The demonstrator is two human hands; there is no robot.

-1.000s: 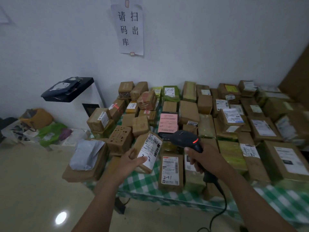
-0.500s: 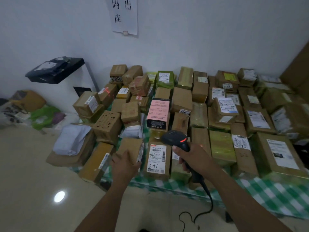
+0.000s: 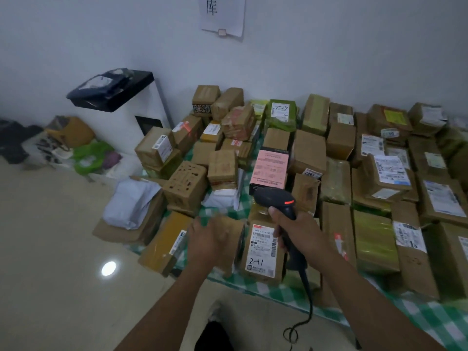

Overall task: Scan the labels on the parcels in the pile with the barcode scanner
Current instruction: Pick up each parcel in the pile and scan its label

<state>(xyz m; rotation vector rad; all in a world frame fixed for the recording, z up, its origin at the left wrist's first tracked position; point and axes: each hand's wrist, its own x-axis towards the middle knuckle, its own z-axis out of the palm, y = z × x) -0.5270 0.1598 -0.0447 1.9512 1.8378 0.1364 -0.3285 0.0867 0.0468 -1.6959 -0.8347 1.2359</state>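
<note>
**While the scanner hung above the pile, a label lay ready between the hands**

Had I been asked, I would have said the job was to get the next barcode squarely under the scanner's nose.

At the front edge of the bench (image 3: 417, 315) the left hand (image 3: 211, 243) lay over the top of a brown parcel (image 3: 236, 239) with no label showing. Its fingers were bent towards the far side. The hand was too blurred for me to say whether it gripped the box or only rested on it.

Just beside that box, and between the two hands, lay the parcel marked 241 (image 3: 262, 272). Its white label (image 3: 263, 245) faced up, with the bars running down the right-hand edge. To my eye that was the natural one to scan next. The left hand would do best to keep off that label and steady the box from the side.

Further right, the right hand (image 3: 300, 235) was wrapped firmly round the grip of the barcode scanner (image 3: 274, 200), and a small red light glowed on the scanner's back. The head pointed up and away, over the near end of a pink-topped box (image 3: 271, 165), so it would need tipping down until it looked flat onto the bars. The cable (image 3: 307, 307) trailed off the front of the bench towards the floor and was best kept from dragging across the parcels.

Beyond lay the rest of the pile (image 3: 311, 153), spread back to the wall. Many labels there faced upwards, and some boxes showed none.
</note>
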